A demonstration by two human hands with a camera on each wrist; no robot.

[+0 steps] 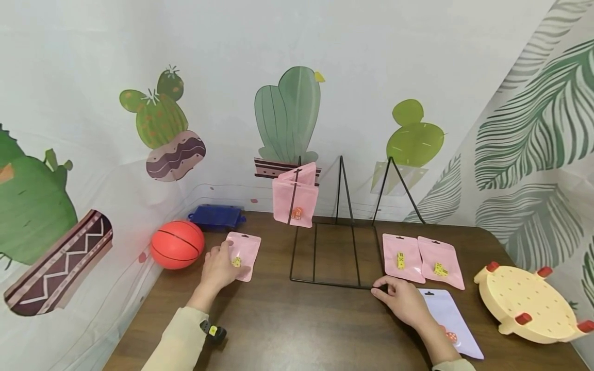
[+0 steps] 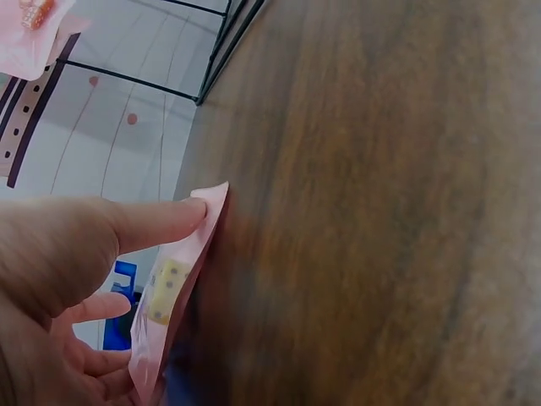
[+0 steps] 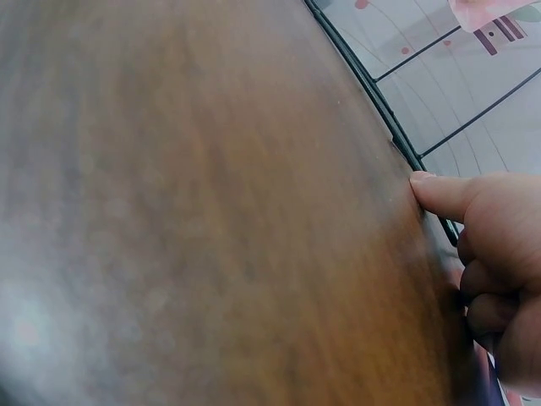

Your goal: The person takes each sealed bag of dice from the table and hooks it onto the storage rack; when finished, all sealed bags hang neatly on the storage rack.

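In the head view, my left hand (image 1: 218,265) grips a small pink zip bag (image 1: 249,247) holding yellow dice (image 1: 237,262). The left wrist view shows its thumb (image 2: 165,223) on one edge of the bag, the other fingers at the far side. With thumb and curled fingers, my right hand (image 1: 403,299) pinches the front right corner of a black wire rack (image 1: 325,283). Pink bags (image 1: 283,201) hang on the rack's left prong, the front one with orange dice inside. Two more pink bags with yellow dice lie right of the rack.
Partly behind my right forearm lies a lilac bag (image 1: 445,309) with red dice. A round pale-yellow piece with red legs (image 1: 524,304) rests at the right. An orange-red ball (image 1: 177,245) and a blue tray (image 1: 215,217) are at the left, near the patterned backdrop.
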